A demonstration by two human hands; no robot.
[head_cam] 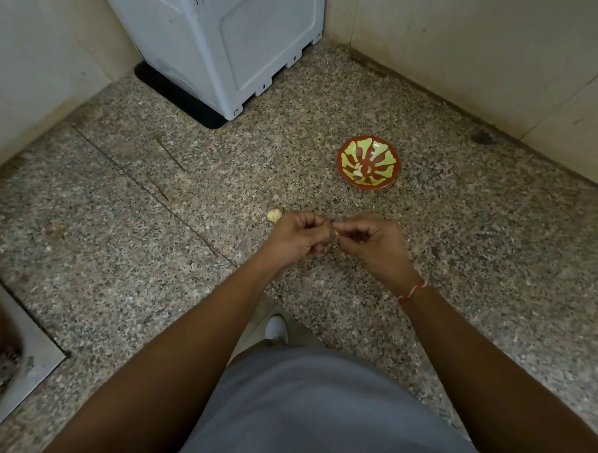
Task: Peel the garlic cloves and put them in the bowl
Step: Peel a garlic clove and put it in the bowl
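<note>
a speckled granite worktop [155,253] fills the corner, closed in by pale walls [488,46]. the person's left hand [296,238] and right hand [374,245] meet just above it, fingers curled, both grips narrow and pinching one small garlic clove [335,232] between them. a red and white thread [412,291] circles the right wrist. just left of the left grip and beyond it, a garlic bulb [275,214] lies on the worktop. beyond the right grip, well apart, sits a red and green bowl [388,179] with a few peeled cloves [358,171] in it. farthest back stands a grey appliance [228,41].
</note>
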